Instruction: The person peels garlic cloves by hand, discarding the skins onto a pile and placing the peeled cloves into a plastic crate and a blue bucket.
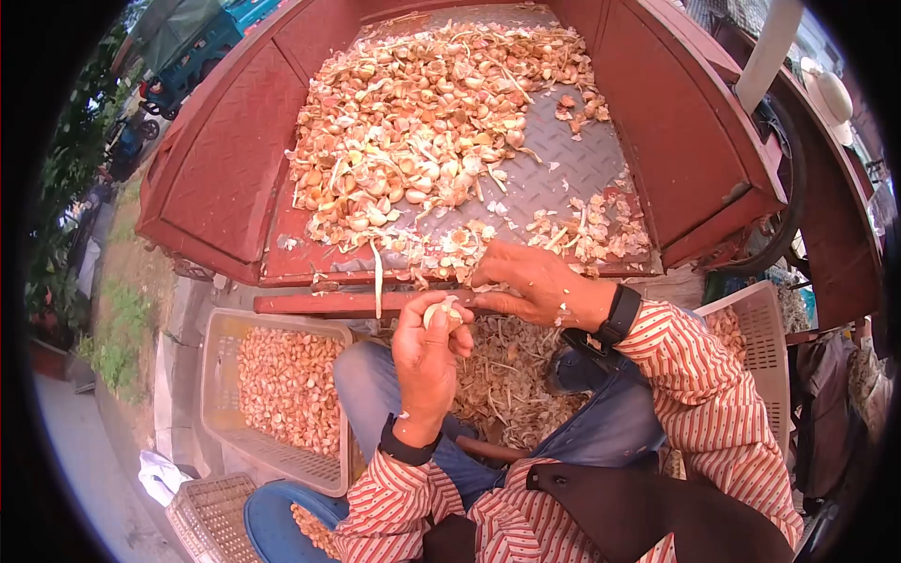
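My left hand [424, 368] is raised in front of the cart's edge, its thumb and fingers closed around a pale garlic bulb piece [441, 313]. Just to its right, my right hand [540, 286] is over the edge of the bed, fingers bent and thumb a little apart from them. Nothing shows between those fingertips, which are close to loose garlic skins [463, 244]. A large heap of garlic cloves and husks [422, 131] covers much of the red cart bed [572, 155] beyond both hands.
A plastic crate [218, 375] of separated cloves is at left, and another crate [771, 352] is at right. Dry stalks and skins [511, 380] lie between my knees. A blue tub [267, 511] with cloves and a woven basket [208, 516] sit lower left. Red side walls [685, 122] flank the bed.
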Tool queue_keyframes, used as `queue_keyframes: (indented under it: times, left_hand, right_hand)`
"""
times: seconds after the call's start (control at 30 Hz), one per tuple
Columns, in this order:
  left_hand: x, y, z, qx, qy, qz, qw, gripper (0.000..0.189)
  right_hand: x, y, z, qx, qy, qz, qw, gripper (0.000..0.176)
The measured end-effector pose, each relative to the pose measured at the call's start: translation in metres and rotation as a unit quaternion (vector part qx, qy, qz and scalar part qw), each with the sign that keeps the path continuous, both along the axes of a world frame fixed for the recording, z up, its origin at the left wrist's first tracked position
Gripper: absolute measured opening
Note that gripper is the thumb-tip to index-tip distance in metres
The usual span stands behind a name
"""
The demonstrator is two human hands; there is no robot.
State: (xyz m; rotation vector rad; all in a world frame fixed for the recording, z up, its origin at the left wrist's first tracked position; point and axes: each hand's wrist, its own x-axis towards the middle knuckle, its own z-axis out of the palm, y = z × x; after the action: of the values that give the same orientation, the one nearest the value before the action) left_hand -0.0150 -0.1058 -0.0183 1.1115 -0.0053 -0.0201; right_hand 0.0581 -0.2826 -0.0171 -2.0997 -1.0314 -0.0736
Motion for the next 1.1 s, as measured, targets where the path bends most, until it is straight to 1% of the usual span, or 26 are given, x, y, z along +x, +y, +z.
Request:
queue_keyframes:
  times: [0.03, 0.1, 0.17, 0.2, 0.23, 0.27, 0.3, 0.33, 0.37, 0.4, 0.43, 0.53, 0.57, 0.63, 0.67, 0.7, 0.77, 0.83, 0.93, 1.03, 1.07, 1.1]
  left_hand:
    - [-0.007, 0.019, 0.003, 0.0, -0.005, 0.005, 1.0, 0.024]
    - [-0.026, 0.076, 0.024, 0.068, 0.01, 0.033, 0.997, 0.024]
    - [-0.059, 0.145, 0.052, 0.16, 0.038, 0.097, 0.982, 0.026]
    - [-0.076, 0.182, 0.07, 0.233, 0.059, 0.115, 0.964, 0.029]
    - [-0.091, 0.211, 0.093, 0.287, 0.06, 0.132, 0.947, 0.031]
    - [-0.105, 0.245, 0.118, 0.365, 0.047, 0.108, 0.924, 0.032]
    - [-0.109, 0.247, 0.161, 0.322, 0.068, 0.106, 0.938, 0.022]
    - [-0.119, 0.253, 0.189, 0.363, 0.074, 0.137, 0.919, 0.023]
    - [-0.124, 0.262, 0.218, 0.417, 0.087, 0.13, 0.895, 0.023]
    - [-0.127, 0.266, 0.247, 0.499, 0.088, 0.128, 0.853, 0.022]
    - [-0.128, 0.272, 0.268, 0.533, 0.072, 0.13, 0.833, 0.023]
    - [-0.128, 0.285, 0.325, 0.646, 0.015, 0.154, 0.747, 0.028]
    - [-0.121, 0.279, 0.325, 0.631, -0.008, 0.155, 0.76, 0.024]
    - [-0.1, 0.302, 0.303, 0.662, 0.047, 0.119, 0.738, 0.029]
    - [-0.095, 0.301, 0.269, 0.587, 0.037, 0.156, 0.794, 0.025]
    - [-0.083, 0.296, 0.246, 0.578, 0.064, 0.131, 0.803, 0.026]
    - [-0.061, 0.293, 0.202, 0.551, 0.103, 0.057, 0.826, 0.021]
    - [-0.039, 0.301, 0.16, 0.528, 0.139, 0.019, 0.837, 0.018]
    - [-0.008, 0.316, 0.102, 0.524, 0.196, 0.001, 0.829, 0.017]
    - [0.008, 0.327, 0.048, 0.513, 0.261, -0.009, 0.818, 0.016]
    - [0.01, 0.332, 0.03, 0.503, 0.284, -0.006, 0.816, 0.016]
    - [0.012, 0.337, 0.013, 0.493, 0.307, -0.002, 0.814, 0.015]
  right_hand:
    - [0.0, -0.002, -0.006, -0.013, -0.014, -0.006, 1.0, 0.02]
    - [0.0, -0.009, -0.008, -0.037, -0.023, -0.018, 0.999, 0.018]
    - [-0.005, -0.01, -0.009, -0.046, 0.001, -0.019, 0.999, 0.016]
    - [-0.005, -0.011, -0.01, -0.045, 0.014, -0.02, 0.999, 0.016]
    - [-0.005, -0.012, -0.01, -0.043, 0.027, -0.019, 0.999, 0.016]
    - [-0.004, -0.013, -0.011, -0.045, 0.041, -0.018, 0.998, 0.015]
    - [-0.001, -0.011, -0.019, 0.021, 0.058, -0.026, 0.998, 0.012]
    - [0.002, -0.01, -0.024, 0.039, 0.083, -0.051, 0.994, 0.012]
    - [0.002, -0.007, -0.022, 0.057, 0.093, -0.074, 0.991, 0.012]
    - [0.002, -0.005, -0.018, 0.074, 0.102, -0.096, 0.987, 0.013]
    - [0.004, -0.003, -0.013, 0.058, 0.096, -0.098, 0.989, 0.014]
    - [0.007, 0.01, 0.013, 0.092, 0.159, -0.126, 0.975, 0.016]
    - [0.016, 0.011, 0.015, 0.124, 0.138, -0.162, 0.969, 0.02]
    - [0.053, 0.004, 0.016, 0.159, 0.097, -0.241, 0.952, 0.023]
    - [0.077, -0.005, 0.011, 0.166, 0.062, -0.284, 0.942, 0.025]
    - [0.104, -0.017, 0.003, 0.173, 0.028, -0.325, 0.929, 0.027]
    - [0.157, -0.046, -0.012, 0.135, -0.04, -0.394, 0.908, 0.03]
    - [0.196, -0.073, -0.015, 0.085, -0.044, -0.461, 0.882, 0.034]
    - [0.25, -0.111, -0.021, 0.091, -0.059, -0.467, 0.877, 0.04]
    - [0.312, -0.144, -0.035, 0.043, -0.075, -0.534, 0.841, 0.044]
    - [0.322, -0.151, -0.03, 0.012, -0.072, -0.522, 0.85, 0.048]
    - [0.374, -0.188, -0.066, -0.081, -0.078, -0.515, 0.85, 0.048]
